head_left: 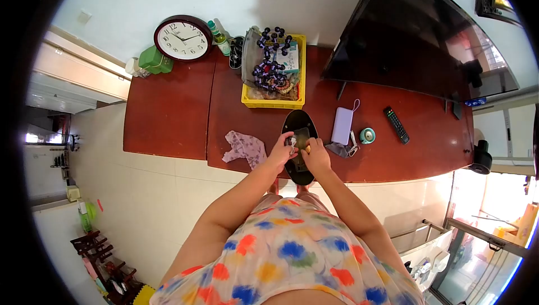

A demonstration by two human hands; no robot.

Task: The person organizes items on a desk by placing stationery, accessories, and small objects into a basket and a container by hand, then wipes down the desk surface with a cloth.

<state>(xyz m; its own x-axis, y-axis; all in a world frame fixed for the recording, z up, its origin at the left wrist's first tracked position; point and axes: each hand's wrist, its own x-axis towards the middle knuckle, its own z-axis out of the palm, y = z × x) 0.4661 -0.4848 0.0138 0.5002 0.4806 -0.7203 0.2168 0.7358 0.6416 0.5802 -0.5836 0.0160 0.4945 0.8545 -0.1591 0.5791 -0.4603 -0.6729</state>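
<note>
A dark oval object (pixel 300 118) with a paler, murky middle lies at the front edge of the red-brown table, right in front of me. Above its left half is my left hand (pixel 281 151), fingers closed around a small whitish, shiny thing (pixel 292 141) too small to name. From the other side my right hand (pixel 317 157) reaches over the oval, its fingertips pinched at a small yellowish thing (pixel 307 149). The two hands are close together but apart. Left of them a pink patterned cloth (pixel 245 147) lies crumpled.
A yellow basket (pixel 273 103) with mixed items stands behind the oval. To the right are a lilac power bank (pixel 342 126), a green round tin (pixel 368 135), a remote control (pixel 397 125) and a large television (pixel 421 41). A wall clock (pixel 183 38) leans at the back left.
</note>
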